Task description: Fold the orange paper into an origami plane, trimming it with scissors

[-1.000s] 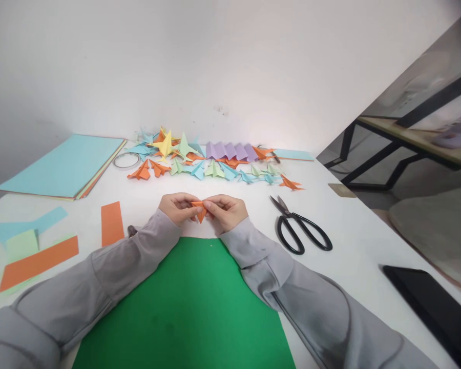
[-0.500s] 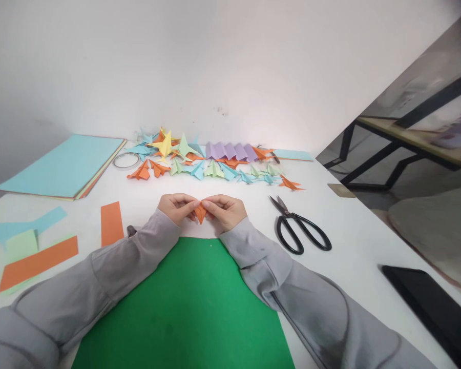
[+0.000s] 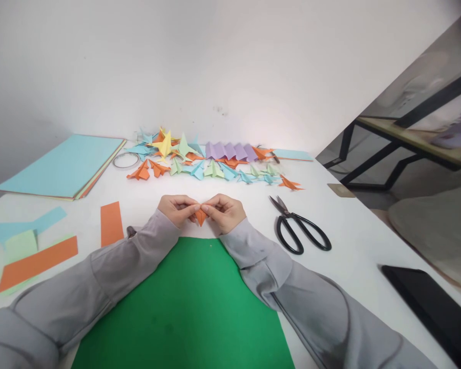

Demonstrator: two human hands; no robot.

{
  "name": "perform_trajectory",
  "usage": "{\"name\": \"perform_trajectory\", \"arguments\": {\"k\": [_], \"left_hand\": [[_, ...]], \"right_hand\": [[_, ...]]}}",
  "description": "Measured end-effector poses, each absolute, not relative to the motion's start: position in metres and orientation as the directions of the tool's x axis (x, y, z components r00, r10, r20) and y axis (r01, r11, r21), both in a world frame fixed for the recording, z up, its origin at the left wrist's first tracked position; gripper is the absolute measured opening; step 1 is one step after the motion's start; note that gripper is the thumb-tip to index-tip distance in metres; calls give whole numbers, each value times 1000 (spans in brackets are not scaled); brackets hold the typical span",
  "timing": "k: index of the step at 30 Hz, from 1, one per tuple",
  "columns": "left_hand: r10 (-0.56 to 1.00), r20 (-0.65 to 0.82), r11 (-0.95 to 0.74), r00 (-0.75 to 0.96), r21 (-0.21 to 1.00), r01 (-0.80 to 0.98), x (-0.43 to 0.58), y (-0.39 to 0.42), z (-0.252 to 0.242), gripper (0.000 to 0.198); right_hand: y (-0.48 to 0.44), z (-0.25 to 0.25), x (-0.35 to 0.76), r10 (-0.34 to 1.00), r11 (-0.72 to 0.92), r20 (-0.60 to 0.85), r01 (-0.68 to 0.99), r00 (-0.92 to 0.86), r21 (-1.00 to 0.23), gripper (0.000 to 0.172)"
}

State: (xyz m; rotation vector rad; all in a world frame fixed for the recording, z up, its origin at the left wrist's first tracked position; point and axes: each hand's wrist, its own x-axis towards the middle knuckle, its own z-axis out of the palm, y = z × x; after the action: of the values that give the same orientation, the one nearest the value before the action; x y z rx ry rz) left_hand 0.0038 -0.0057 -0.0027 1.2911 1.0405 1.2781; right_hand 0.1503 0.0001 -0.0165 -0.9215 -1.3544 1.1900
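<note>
A small folded piece of orange paper (image 3: 202, 218) is pinched between my two hands, its pointed end facing down toward me. My left hand (image 3: 179, 209) grips its left side with thumb and fingers. On the other side, my right hand (image 3: 223, 211) pinches it the same way, and the two thumbs nearly meet at the top. The fingers cover much of the paper. Both hands are just beyond the far edge of a green sheet (image 3: 184, 297) on the white table (image 3: 249, 202).
Several folded paper figures (image 3: 213, 169) line the back by the wall. Black-handled scissors (image 3: 292, 223) lie right of my hands, and a black flat device (image 3: 430, 302) is at the right edge. Paper sheets (image 3: 61, 164), orange strips (image 3: 111, 224) and a wire ring (image 3: 126, 160) are left.
My thumbs have moved closer together over the top of the orange paper, covering more of it. Everything else stays as it was.
</note>
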Motion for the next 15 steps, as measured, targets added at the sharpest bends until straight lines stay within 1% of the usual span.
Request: {"name": "perform_trajectory", "arguments": {"k": [3, 6, 11, 15], "left_hand": [[996, 81, -78, 25, 993, -86, 5, -7, -2, 23], [999, 30, -28, 14, 996, -88, 5, -8, 1, 21], [996, 82, -80, 26, 995, -61, 4, -9, 4, 19], [995, 75, -69, 62, 993, -97, 4, -9, 4, 20]], "right_hand": [[-1, -15, 150, 968, 220, 227, -79, -103, -972, 26], [-1, -13, 149, 977, 177, 186, -99, -103, -979, 30], [0, -10, 150, 986, 55, 81, -170, -146, -984, 37], [1, -12, 150, 984, 69, 93, -153, -152, -986, 38]]}}
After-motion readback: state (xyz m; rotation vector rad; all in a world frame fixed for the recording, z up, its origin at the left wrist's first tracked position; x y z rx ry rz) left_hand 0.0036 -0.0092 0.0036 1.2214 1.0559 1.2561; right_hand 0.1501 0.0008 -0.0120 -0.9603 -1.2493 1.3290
